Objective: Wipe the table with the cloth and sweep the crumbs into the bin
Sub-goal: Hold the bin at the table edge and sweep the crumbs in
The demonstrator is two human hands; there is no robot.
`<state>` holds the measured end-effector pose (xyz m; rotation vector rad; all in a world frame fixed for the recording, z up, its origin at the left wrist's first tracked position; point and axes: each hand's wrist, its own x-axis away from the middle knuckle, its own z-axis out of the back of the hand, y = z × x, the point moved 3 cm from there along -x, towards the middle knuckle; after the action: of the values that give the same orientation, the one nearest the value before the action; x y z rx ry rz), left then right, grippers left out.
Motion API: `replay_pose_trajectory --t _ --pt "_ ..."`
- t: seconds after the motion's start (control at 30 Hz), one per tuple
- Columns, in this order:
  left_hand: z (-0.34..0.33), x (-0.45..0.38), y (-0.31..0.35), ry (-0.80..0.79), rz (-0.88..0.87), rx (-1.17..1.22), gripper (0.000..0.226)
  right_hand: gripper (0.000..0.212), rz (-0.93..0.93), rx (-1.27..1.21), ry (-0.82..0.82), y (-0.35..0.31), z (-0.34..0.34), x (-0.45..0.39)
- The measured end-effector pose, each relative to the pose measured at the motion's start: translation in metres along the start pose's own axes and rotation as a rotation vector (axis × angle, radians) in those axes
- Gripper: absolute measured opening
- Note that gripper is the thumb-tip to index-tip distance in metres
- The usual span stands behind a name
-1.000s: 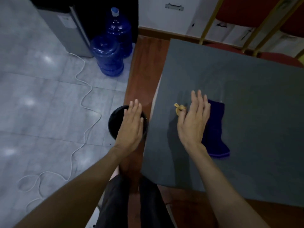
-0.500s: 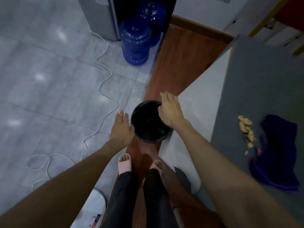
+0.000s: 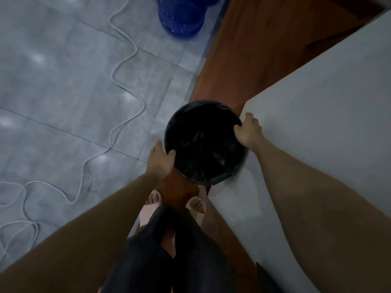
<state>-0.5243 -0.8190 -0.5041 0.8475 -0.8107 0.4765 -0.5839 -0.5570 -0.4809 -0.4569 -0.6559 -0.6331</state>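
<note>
Both hands are gripping the black-lined bin (image 3: 204, 142) by its rim. The left hand (image 3: 160, 159) is clasping the near-left edge, the right hand (image 3: 248, 130) the far-right edge beside the tabletop (image 3: 317, 123).

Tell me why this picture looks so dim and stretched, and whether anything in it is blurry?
Head view: dim room light, soft glare patches on the floor tiles; the wide lens bulges both forearms; the bin interior is nearly black, the blue water bottle smeared by motion; left hand and right hand on its rim stay fairly sharp.
</note>
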Motion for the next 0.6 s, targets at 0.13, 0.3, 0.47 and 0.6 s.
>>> replay_pose_trajectory --t 0.13,0.3,0.47,0.6 --pt "-0.031 -0.021 -0.020 -0.023 0.224 0.195 0.052 0.059 -0.068 0.007 -0.068 0.017 -0.020 -0.028" --pt "-0.045 -0.019 -0.025 -0.016 0.240 0.572 0.054 0.054 -0.098 -0.092 -0.035 0.017 -0.025 -0.028" --pt "-0.018 0.014 0.005 0.020 0.164 0.796 0.057 0.049 -0.070 -0.142 0.105 -0.009 0.002 0.004" --pt "0.030 0.056 0.038 0.029 0.115 0.767 0.056 0.046 -0.034 -0.187 0.140 -0.041 0.046 0.053"
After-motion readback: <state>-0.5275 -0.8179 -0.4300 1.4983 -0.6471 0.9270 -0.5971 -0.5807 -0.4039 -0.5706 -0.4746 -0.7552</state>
